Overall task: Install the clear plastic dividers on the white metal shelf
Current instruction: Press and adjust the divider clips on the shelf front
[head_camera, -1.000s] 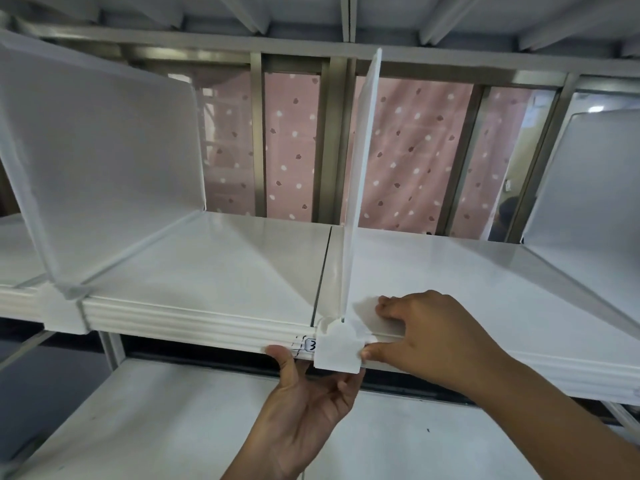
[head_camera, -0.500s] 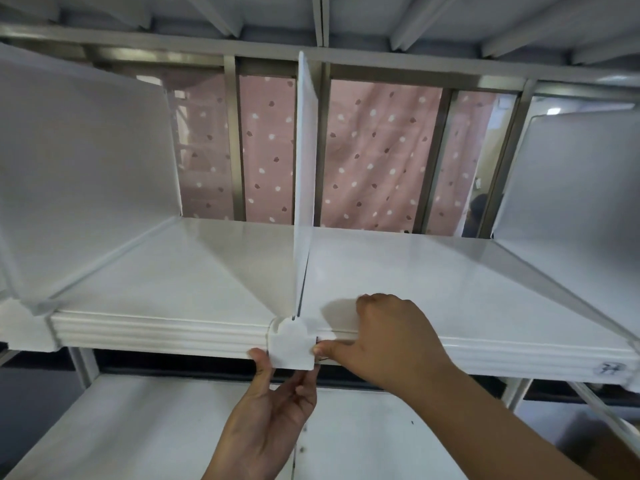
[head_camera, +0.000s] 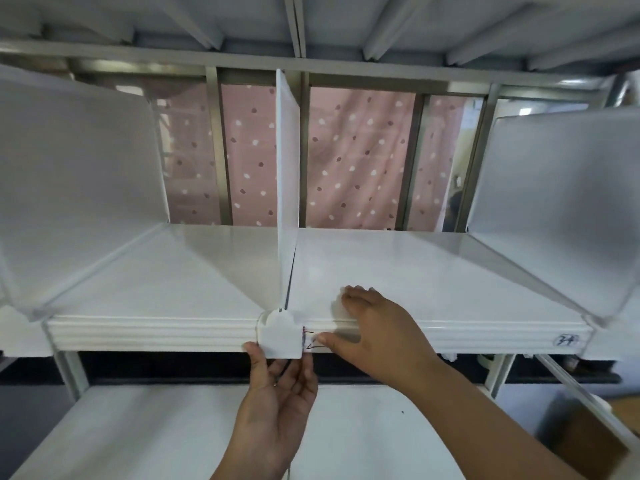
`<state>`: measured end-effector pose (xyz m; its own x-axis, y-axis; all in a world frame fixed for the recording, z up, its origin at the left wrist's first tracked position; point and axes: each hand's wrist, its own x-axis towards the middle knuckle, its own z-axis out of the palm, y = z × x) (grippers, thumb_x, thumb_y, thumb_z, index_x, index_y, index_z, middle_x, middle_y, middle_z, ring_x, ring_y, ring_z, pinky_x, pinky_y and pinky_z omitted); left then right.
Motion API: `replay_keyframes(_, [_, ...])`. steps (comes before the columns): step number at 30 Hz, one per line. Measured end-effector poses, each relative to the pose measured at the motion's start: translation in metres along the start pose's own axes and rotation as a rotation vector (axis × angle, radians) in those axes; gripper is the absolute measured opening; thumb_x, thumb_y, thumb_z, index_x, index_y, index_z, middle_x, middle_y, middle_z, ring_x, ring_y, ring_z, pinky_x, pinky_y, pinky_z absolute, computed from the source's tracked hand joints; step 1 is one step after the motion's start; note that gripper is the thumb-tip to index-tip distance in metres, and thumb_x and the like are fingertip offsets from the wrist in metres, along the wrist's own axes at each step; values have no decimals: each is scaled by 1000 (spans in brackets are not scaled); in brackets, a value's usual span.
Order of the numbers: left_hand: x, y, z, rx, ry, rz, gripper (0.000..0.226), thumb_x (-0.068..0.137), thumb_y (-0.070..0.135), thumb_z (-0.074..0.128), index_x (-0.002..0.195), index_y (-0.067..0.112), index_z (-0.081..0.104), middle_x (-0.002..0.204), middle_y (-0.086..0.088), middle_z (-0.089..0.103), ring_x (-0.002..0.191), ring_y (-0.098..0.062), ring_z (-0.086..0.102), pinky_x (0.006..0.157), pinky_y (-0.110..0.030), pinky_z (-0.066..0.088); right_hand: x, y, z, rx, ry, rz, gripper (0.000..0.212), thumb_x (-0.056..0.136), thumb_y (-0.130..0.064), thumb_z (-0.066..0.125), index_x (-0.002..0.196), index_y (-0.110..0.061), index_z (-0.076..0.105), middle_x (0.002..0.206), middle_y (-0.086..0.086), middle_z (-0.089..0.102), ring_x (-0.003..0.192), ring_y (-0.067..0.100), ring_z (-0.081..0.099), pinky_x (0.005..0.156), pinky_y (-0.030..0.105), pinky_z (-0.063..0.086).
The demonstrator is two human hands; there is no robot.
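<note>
frosted flat divider [head_camera: 287,174], ribbed shelf edge [head_camera: 156,336]

Bright, even daylight; wide-angle edge bending; slight overall softness.

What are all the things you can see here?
Dividers: three, clear frosted plastic, upright on the shelf: left, middle, right.
Clip: one, white, foot of the middle divider, over the shelf's front edge.
Shelf: one, white metal, across the middle.
Lower shelf: one, white, underneath.
Curtain: one, pink with dots, behind the rack.
Cardboard box: one, brown, bottom right.
Label: one, handwritten, shelf edge at right.
Hands: left hand under the clip, fingers touching it; right hand on the shelf edge beside it.
</note>
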<state>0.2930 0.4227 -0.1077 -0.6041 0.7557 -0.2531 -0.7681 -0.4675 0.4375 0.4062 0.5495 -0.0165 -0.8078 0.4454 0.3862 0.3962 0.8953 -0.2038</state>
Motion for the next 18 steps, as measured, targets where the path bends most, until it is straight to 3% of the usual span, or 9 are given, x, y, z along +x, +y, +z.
replay_keyframes(4, [-2,-27,11,37,-1,-94,101,69,74,66,132,-4,58,131,-22,70,102,-30,73,64,-33,66,-12,10,-13,146,-25,-74,65,92,-64,52,137,-18,62,153,-7,51,140,9,44,113,16,29])
replay_keyframes(7, [-3,-54,22,103,-71,-166,104,67,75,67,137,-2,58,124,-25,76,93,-31,80,69,-35,67,-27,20,-20,311,23,-40,45,97,-41,64,138,-22,64,148,-14,54,137,-6,42,112,5,23])
replay_keyframes(10, [-5,-83,37,181,-147,-245,106,63,76,71,139,3,60,126,-19,76,88,-29,80,68,-35,65,-49,33,-32,593,72,127,35,95,-41,67,128,-32,72,134,-24,64,123,-18,51,109,14,40])
replay_keyframes(12, [-6,-101,48,224,-194,-294,105,63,75,74,140,6,61,126,-16,76,91,-29,79,70,-36,64,-63,42,-45,706,91,216,29,94,-40,68,122,-35,75,126,-25,69,114,-13,61,98,20,50])
replay_keyframes(15, [-6,-130,72,306,-244,-376,105,62,77,74,140,8,63,129,-15,76,101,-31,78,71,-37,62,-87,66,-73,772,140,313,23,95,-36,69,117,-36,77,117,-21,74,90,2,75,71,19,58])
replay_keyframes(18, [-8,-163,99,376,-263,-449,108,53,75,81,137,9,63,128,-19,75,110,-38,76,73,-38,63,-109,102,-101,616,226,348,23,95,-40,68,111,-31,80,106,-25,76,91,-4,73,68,11,55])
